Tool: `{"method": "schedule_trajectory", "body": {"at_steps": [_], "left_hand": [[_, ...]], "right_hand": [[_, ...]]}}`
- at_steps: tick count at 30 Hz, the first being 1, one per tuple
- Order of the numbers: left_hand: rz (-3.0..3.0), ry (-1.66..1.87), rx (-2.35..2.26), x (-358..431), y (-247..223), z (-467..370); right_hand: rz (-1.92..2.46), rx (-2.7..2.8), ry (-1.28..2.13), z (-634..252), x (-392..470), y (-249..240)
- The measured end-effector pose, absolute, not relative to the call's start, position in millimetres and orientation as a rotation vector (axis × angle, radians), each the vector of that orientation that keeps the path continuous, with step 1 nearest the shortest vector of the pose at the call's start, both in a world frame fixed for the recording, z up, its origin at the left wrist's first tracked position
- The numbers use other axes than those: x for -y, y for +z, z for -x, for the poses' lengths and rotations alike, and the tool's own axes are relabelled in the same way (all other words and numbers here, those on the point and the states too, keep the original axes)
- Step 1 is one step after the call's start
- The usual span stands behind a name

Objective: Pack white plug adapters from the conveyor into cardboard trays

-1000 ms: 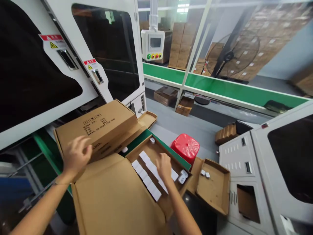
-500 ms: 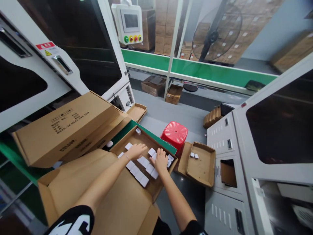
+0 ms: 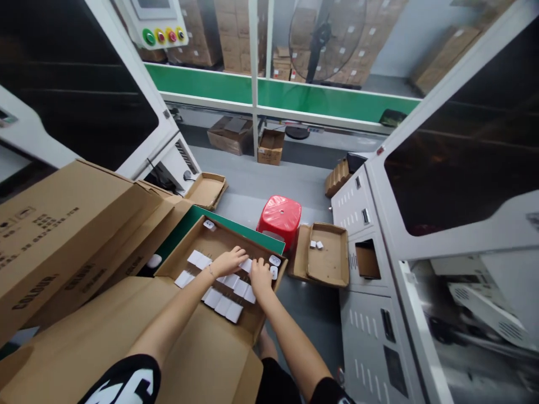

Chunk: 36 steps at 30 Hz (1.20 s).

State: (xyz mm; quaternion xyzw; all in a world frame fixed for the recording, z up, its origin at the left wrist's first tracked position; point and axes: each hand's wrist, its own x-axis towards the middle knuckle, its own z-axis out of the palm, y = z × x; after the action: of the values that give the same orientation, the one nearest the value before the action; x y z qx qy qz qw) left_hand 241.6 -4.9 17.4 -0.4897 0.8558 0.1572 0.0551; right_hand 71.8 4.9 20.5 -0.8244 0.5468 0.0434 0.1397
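Note:
My left hand (image 3: 229, 262) is over the cardboard tray (image 3: 177, 255), its fingers bent against a small white block (image 3: 246, 265). On the other side of that block is my right hand (image 3: 261, 276), with curled fingers close on it; the fingertips are partly hidden. Rows of similar white blocks (image 3: 224, 306) lie in the tray below my hands, and more white blocks (image 3: 199, 259) lie left of my left hand. Near the tray's right corner sit two white pieces (image 3: 274, 260) with dark marks on top. Another such piece (image 3: 209, 225) sits at the far left corner.
Large brown cartons (image 3: 63, 224) stand at the left. Beyond the tray is a red stool (image 3: 280, 216). A second cardboard tray (image 3: 328, 264) with two small white pieces stands at the right, beside grey machine cabinets (image 3: 370, 314). A green-edged glass partition (image 3: 202, 81) crosses the background.
The view has shifted, so the tray and stool appear further left. My hands have come closer together around a white block. More blocks now show left of my left hand.

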Motion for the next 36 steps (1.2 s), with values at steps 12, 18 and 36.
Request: {"method": "schedule_trajectory", "body": {"at_steps": [12, 18, 36], "left_hand": [[1.584, 0.228, -2.956, -35, 169, -197], [1.356, 0.442, -3.116, -113, 251, -6], [1.371, 0.865, -2.748, -223, 124, 304]], "right_hand": [[2.626, -1.601, -0.194, 1, -53, 183], [2.565, -1.753, -0.152, 182, -155, 271], [2.197, -1.565, 0.016, 500, -241, 134]]}}
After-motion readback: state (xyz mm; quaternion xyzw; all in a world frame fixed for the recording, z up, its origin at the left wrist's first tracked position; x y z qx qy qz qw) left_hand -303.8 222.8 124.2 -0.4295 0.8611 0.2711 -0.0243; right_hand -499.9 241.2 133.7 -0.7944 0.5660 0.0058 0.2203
